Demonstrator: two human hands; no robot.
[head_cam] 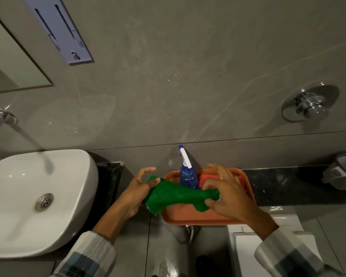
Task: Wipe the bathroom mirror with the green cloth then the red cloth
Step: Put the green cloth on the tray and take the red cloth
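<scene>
- No writing can be read on anything here; the marks on the white wall panel (61, 31) at upper left are too blurred.
- At lower centre, the left hand (137, 193) pinches one end of the green cloth (178, 195), palm up, fingers curled.
- The right hand (229, 193) grips the other end, stretching it over the orange tray (198, 217).
- Behind, a blue spray bottle (188, 174) stands beside the red cloth (207, 179).
- The mirror (10, 64) is at far left.
</scene>
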